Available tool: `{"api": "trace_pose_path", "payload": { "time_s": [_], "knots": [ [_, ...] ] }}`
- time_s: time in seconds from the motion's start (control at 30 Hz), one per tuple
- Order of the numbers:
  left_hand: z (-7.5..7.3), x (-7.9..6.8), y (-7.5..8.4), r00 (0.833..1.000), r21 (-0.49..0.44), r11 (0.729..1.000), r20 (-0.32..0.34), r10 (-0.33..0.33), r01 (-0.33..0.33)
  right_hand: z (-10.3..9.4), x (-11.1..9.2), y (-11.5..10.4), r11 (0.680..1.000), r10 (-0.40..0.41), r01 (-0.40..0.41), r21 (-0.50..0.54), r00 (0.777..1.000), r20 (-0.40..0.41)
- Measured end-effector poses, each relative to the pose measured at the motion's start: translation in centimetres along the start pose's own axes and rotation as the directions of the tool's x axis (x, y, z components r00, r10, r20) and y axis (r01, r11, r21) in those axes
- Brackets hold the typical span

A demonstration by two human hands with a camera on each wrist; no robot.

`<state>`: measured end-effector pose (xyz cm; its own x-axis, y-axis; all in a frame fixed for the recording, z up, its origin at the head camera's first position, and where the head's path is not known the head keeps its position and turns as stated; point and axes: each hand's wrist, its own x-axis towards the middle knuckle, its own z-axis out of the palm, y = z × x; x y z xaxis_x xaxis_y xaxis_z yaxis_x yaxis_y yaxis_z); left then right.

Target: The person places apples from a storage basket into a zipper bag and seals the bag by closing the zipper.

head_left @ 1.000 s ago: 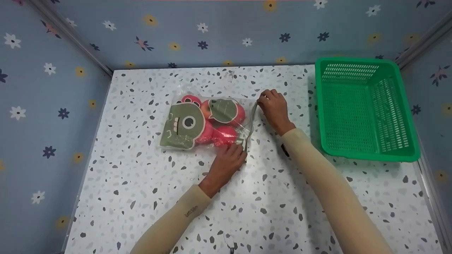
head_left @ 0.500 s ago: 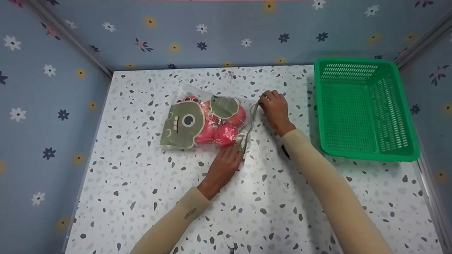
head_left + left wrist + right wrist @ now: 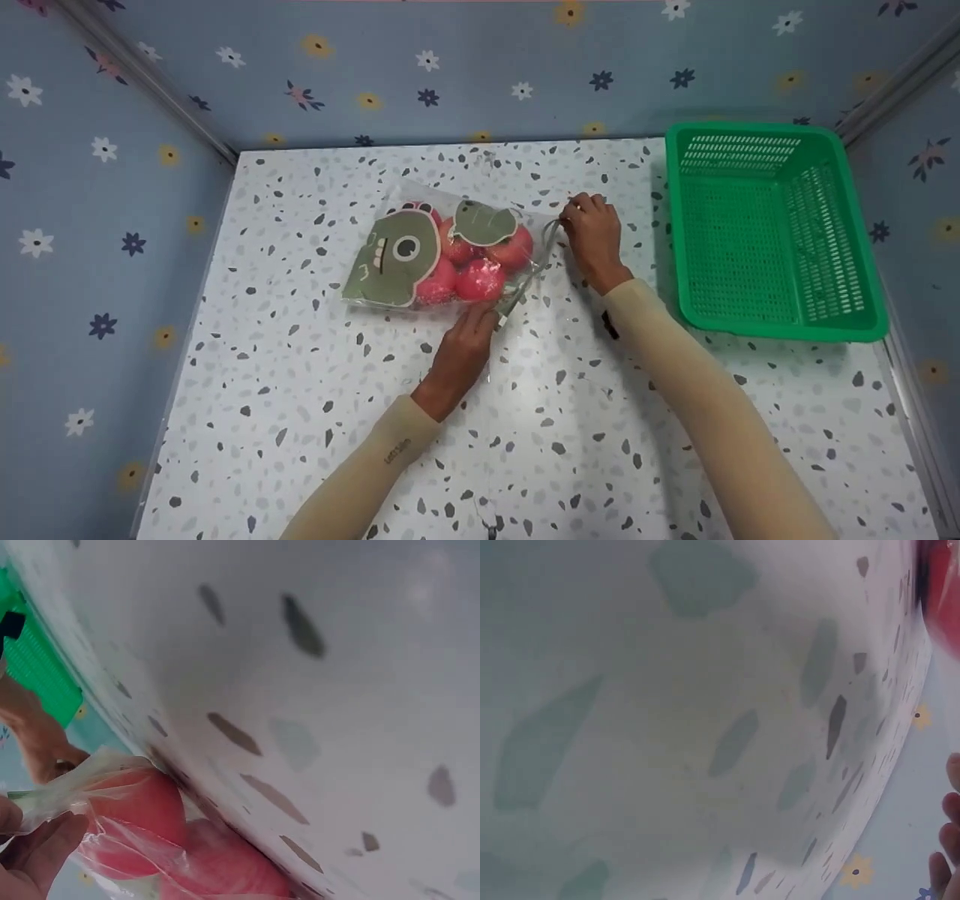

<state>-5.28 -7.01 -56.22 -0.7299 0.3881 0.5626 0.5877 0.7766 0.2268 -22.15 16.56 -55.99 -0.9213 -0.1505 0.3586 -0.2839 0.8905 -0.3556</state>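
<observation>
A clear plastic bag (image 3: 367,270) printed with a green one-eyed cartoon creature lies flat on the speckled table, holding several round red fruits (image 3: 480,280). Along its right-hand end runs a grey-green strip (image 3: 517,292). My left hand (image 3: 461,345) pinches the near corner of that end; in the left wrist view, thumb and fingers (image 3: 56,847) close on the plastic beside the fruits. The far corner, at the strip's other end, is pinched by my right hand (image 3: 595,240). In the right wrist view only some fingertips (image 3: 951,836) and a blurred red fruit (image 3: 943,604) show.
A green perforated basket (image 3: 679,240) stands at the table's right side, beyond my right forearm. Flowered blue panels (image 3: 480,67) rise along the back and both sides of the table (image 3: 315,420).
The bag has turned slightly, and its strip end has shifted right with my right hand. My left hand has drawn a little left and nearer, still at the near corner.
</observation>
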Motion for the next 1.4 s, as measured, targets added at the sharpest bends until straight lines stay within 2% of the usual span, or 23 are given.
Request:
{"api": "trace_pose_path", "payload": {
  "time_s": [0.1, 0.2, 0.33, 0.5, 0.7, 1.07, 1.27, 1.4],
  "knots": [
    [-0.2, 0.2, -0.1, 0.995, -0.124, 0.990, -0.061, -0.076, 0.067, -0.6, -0.2, 0.0, 0.999, 0.039, -0.039, -0.001, 0.999, 0.018],
    [-0.4, 0.4, -0.3, 0.982, -0.248, 0.962, -0.119, -0.145, 0.112, -1.3, -0.4, -0.1, 0.998, 0.066, -0.066, 0.005, 0.997, 0.033],
    [-0.8, 0.9, -0.5, 0.960, -0.333, 0.929, -0.167, -0.225, 0.160, -2.2, -0.5, -0.5, 0.996, 0.090, -0.091, 0.022, 0.995, 0.039],
    [-1.7, 1.6, -0.7, 0.937, -0.361, 0.910, -0.195, -0.290, 0.206, -3.4, -0.6, -0.9, 0.995, 0.097, -0.097, 0.009, 0.995, 0.029],
    [-2.9, 2.5, -1.1, 0.912, -0.379, 0.895, -0.233, -0.338, 0.235, -4.9, -0.7, -1.6, 0.997, 0.082, -0.082, 0.001, 0.997, -0.012],
    [-5.6, 4.2, -1.8, 0.860, -0.446, 0.848, -0.272, -0.432, 0.285, -8.3, -1.5, -2.5, 0.995, 0.074, -0.071, 0.065, 0.997, -0.032],
    [-6.8, 5.2, -2.2, 0.838, -0.479, 0.836, -0.311, -0.448, 0.269, -10.2, -2.0, -3.0, 0.997, 0.042, -0.039, 0.069, 0.998, -0.038],
    [-7.4, 5.7, -2.5, 0.830, -0.494, 0.834, -0.335, -0.445, 0.248, -11.4, -2.3, -3.1, 0.998, 0.020, -0.017, 0.069, 0.999, -0.050]
  ]
}}
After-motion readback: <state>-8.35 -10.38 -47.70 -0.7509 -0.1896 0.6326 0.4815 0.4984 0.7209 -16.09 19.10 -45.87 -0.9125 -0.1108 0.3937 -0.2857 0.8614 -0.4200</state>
